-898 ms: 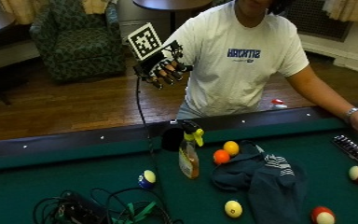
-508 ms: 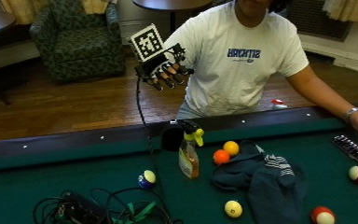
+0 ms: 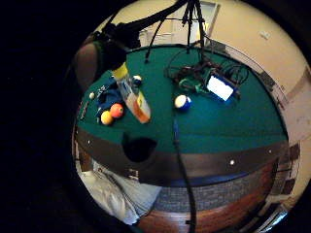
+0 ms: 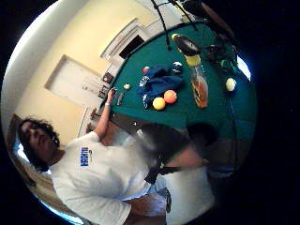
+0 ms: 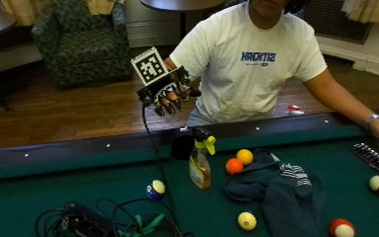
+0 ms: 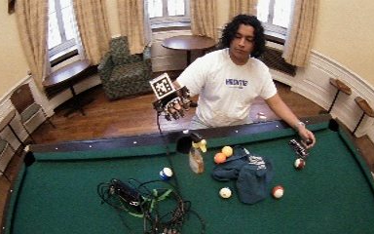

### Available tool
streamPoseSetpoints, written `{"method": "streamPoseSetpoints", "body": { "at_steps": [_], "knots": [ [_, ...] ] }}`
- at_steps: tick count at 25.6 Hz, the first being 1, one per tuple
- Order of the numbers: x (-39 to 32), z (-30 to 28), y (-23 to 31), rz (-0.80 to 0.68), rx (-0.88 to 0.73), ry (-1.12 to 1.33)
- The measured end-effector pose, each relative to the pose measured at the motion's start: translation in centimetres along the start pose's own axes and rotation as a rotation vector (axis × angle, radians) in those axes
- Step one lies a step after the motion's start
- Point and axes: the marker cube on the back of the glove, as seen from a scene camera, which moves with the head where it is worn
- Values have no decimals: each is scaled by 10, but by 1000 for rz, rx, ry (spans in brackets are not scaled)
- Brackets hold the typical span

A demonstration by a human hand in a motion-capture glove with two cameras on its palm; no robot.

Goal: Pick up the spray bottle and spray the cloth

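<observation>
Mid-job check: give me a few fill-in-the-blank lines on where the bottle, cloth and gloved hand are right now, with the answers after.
1. The spray bottle stands upright on the green ____ of the pool table.
2. The gloved right hand is raised above the table's rail and holds ____.
3. The orange ball and the yellow ball lie between the bottle and the dark blue ____.
4. The bottle's trigger piece is ____ in colour.

Missing words: felt; nothing; cloth; yellow

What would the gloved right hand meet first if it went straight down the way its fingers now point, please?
Probably the spray bottle: the gloved right hand hangs above the table rail, fingers down, the bottle slightly forward of it. Depth is unclear; it might touch the rail first.
</observation>
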Motion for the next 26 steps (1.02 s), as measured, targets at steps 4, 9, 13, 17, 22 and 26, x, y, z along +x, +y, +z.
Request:
{"method": "streamPoseSetpoints", "body": {
  "at_steps": [4,9,13,17,22,26],
  "knots": [
    [10,19,20,28,-33,-61],
    [19,47,39,135,-57,-244],
    [21,61,45,218,-83,-378],
    [26,71,42,243,-93,-424],
    [27,84,25,264,-95,-500],
    [28,95,7,287,-94,-548]
  ]
}}
